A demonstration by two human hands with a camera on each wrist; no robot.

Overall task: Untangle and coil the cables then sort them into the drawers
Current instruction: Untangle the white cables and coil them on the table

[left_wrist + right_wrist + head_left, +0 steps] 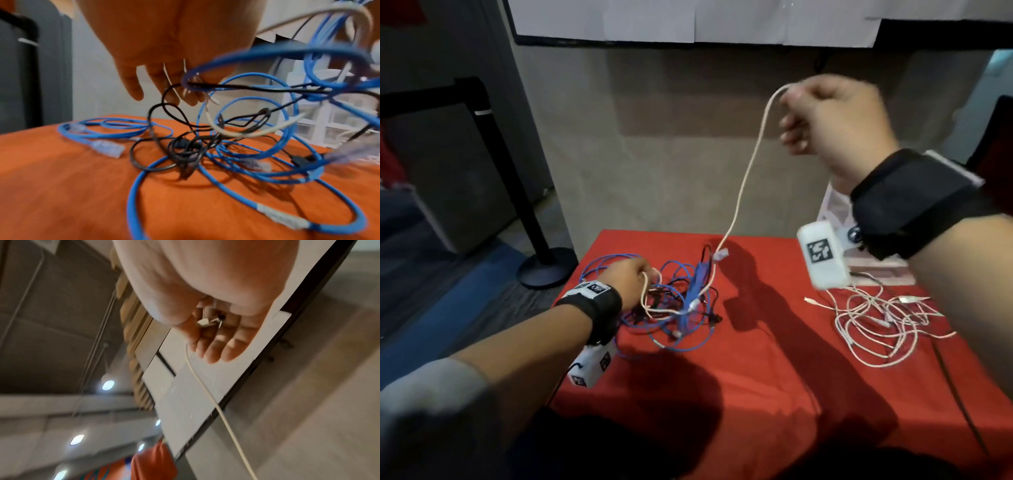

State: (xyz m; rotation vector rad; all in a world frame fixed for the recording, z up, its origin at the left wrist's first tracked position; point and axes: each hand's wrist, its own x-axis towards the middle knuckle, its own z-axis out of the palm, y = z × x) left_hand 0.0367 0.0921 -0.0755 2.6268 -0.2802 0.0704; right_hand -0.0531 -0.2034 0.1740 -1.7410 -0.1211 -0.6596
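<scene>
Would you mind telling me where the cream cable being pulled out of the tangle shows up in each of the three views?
Head: the cream cable runs from the raised right hand down to the tangle at centre.
Left wrist: a pale loop among the blue cables, centre right.
Right wrist: a thin line leaving the fingers toward bottom centre.
Shared landmark: the red tablecloth.

Red woven tablecloth [774, 377] beneath both hands: matt, soft cloth, lightly creased. Blue round network cables [242, 164] below the left hand [625, 282]: smooth plastic sheathing, slight sheen, clear glossy plastic plugs. Thin black leads [156, 167] among them: smooth, semi-gloss. Cream cable [748, 174] hanging from the right hand [835, 123]: smooth matt plastic. Black wrist straps [904, 205]: matt fabric.
</scene>
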